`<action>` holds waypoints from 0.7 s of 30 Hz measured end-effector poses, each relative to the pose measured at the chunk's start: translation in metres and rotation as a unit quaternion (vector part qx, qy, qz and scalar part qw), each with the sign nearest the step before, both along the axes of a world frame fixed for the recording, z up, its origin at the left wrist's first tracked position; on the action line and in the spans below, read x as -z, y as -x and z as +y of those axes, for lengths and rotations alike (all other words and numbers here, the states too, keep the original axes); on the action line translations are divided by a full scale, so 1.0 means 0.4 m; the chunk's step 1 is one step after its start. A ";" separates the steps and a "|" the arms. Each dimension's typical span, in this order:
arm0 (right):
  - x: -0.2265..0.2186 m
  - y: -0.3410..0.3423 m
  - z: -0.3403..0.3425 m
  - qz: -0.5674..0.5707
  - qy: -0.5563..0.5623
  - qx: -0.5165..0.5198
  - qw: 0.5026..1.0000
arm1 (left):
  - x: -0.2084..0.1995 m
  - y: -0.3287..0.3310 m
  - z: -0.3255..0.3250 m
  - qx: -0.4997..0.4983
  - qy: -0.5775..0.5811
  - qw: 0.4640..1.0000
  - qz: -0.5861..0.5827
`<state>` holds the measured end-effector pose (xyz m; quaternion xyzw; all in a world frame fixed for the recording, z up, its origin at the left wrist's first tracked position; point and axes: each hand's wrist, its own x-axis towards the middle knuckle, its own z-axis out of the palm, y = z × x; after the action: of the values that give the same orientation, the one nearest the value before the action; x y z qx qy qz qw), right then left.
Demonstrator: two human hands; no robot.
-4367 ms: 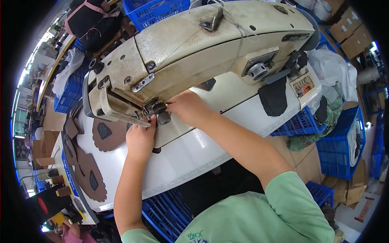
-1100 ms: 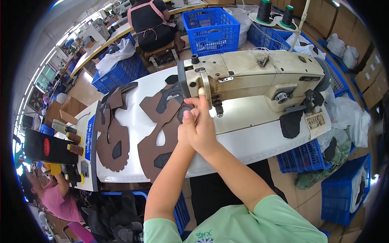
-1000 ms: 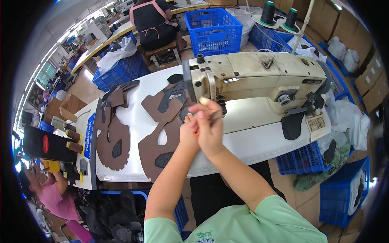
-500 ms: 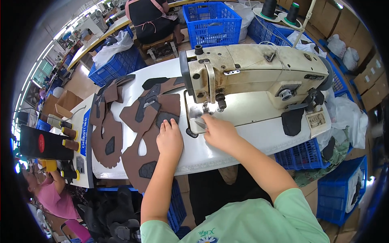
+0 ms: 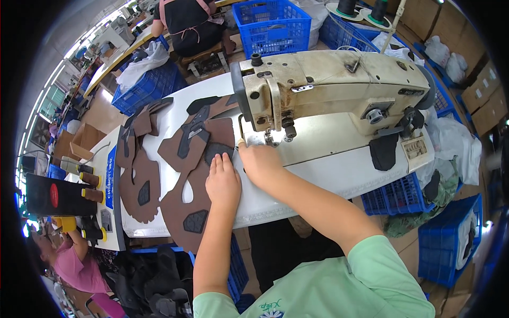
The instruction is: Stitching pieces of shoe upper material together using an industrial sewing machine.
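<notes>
brown panels (image 5: 174, 210), sewing machine (image 5: 328, 79)

we list: brown panels toward the tabletop's (image 5: 260, 208) left edge, one overhanging the front; left hand (image 5: 223, 183), flat on one, fingers together; right hand (image 5: 260, 163), curled beside the sewing machine, contents we cannot tell.

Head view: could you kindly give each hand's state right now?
Left hand: open, fingers extended over a brown piece.
Right hand: fingers curled; whether it holds anything cannot be told.

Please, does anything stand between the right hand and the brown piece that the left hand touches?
Nothing visible stands between the right hand and the nearest edge of the brown piece. The left hand covers part of its dark patch.
</notes>
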<state>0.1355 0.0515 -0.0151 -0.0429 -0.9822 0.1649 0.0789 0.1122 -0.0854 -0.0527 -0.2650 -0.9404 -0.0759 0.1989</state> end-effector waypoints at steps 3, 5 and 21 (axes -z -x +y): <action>-0.001 -0.023 0.024 0.000 0.010 0.014 1.000 | 0.001 0.001 0.006 0.019 0.003 1.000 0.004; 0.013 -0.089 0.047 0.047 0.060 0.004 0.997 | 0.006 0.000 0.024 0.024 -0.004 1.000 -0.016; 0.000 -0.705 0.929 0.071 -0.098 0.209 0.970 | 0.007 0.016 0.022 0.004 0.035 0.999 -0.025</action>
<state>0.4174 0.4230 -0.0151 -0.2272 -0.9548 0.0499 0.1851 0.1060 -0.0765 -0.0555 -0.2731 -0.9463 -0.0506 0.1653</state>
